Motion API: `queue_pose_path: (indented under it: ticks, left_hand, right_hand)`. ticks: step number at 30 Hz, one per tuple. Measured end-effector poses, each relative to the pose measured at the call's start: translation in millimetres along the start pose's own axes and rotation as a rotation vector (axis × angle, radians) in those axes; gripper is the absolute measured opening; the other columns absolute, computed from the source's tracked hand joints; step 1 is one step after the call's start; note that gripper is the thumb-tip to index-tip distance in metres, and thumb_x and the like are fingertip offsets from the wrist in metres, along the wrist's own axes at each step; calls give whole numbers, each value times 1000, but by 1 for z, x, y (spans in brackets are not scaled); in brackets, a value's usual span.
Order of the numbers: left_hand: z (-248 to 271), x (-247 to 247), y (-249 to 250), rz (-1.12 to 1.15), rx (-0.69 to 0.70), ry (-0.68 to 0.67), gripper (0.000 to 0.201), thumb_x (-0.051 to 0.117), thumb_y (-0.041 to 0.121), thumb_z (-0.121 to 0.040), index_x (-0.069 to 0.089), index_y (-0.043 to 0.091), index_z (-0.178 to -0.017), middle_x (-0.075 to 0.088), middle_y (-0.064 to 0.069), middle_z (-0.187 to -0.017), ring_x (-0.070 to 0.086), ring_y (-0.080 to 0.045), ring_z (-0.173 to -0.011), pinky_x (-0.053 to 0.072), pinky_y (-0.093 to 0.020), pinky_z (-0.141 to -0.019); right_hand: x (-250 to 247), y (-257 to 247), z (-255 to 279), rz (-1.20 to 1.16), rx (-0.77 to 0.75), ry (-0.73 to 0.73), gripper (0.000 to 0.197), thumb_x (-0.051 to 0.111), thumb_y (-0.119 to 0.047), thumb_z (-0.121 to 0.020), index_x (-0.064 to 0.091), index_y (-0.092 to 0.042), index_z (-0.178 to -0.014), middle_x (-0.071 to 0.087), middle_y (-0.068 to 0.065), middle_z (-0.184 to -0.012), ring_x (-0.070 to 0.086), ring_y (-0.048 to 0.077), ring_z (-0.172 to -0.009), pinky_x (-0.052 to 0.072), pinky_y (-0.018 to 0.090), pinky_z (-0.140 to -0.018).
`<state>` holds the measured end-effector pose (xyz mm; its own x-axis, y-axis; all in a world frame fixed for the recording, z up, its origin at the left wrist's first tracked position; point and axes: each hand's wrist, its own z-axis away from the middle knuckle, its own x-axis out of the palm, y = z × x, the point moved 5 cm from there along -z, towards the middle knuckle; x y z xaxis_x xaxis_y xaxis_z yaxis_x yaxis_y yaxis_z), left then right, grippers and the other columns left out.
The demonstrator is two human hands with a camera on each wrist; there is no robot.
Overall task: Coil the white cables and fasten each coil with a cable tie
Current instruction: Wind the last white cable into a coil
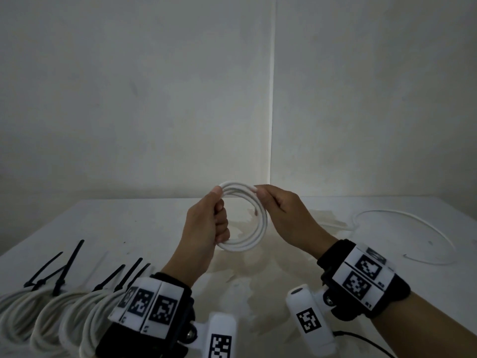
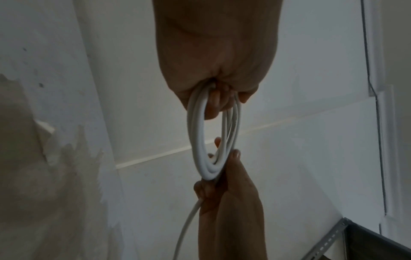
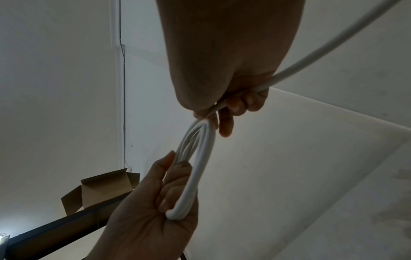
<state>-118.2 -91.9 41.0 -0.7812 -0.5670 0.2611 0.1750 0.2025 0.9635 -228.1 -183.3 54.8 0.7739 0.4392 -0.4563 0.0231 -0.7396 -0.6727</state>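
A white cable coil (image 1: 254, 233) of several loops is held upright above the table (image 1: 154, 223). My left hand (image 1: 210, 223) grips the coil's left side, fingers curled through the ring and thumb on its top. My right hand (image 1: 277, 205) pinches the coil's upper right and holds the loose cable tail (image 1: 402, 218), which trails in a wide loop over the table at the right. The coil (image 2: 211, 140) shows edge-on between both hands in the left wrist view. The coil (image 3: 193, 167) also runs between both hands in the right wrist view, with the tail (image 3: 333, 44) leaving past my right palm.
Several finished white coils (image 1: 44, 313) with black cable ties (image 1: 74, 262) lie at the table's front left. White walls meet in a corner behind the table. A cardboard box (image 3: 100, 188) and a dark shelf rail (image 3: 66, 227) appear in the right wrist view.
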Motion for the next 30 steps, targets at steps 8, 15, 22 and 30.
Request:
queue_pose_path:
  ticks: [8,15,22,30]
  left_hand:
    - [-14,-31,10,194,90,151,38,41,32,-96,34,18,-61,22,10,-41,17,-4,-33,19,-16,-31]
    - [-26,-70,27,325,206,344,40,41,32,-96,30,20,-60,21,11,-37,16,-5,-31,18,-17,-32]
    - [-20,-56,28,150,319,474,40,41,32,-97,32,19,-60,30,9,-42,24,-6,-34,26,-18,-37]
    - [-12,-36,11,-203,493,452,33,37,30,-99,38,18,-67,39,1,-64,36,-12,-55,33,-26,-53]
  right_hand:
    - [-8,37,9,118,65,-31,22,41,-17,-96,39,-36,-85,51,-6,-71,50,10,-63,39,21,-61]
    - [-2,65,14,561,-160,-30,31,44,-10,-92,61,-11,-117,61,9,-82,51,14,-76,42,20,-65]
    - [36,55,1,728,-462,-93,19,70,-1,-68,66,-13,-81,57,-1,-64,48,13,-58,36,19,-52]
    - [57,16,13,658,-734,-116,30,70,11,-66,55,-10,-82,55,4,-67,30,13,-66,25,26,-59]
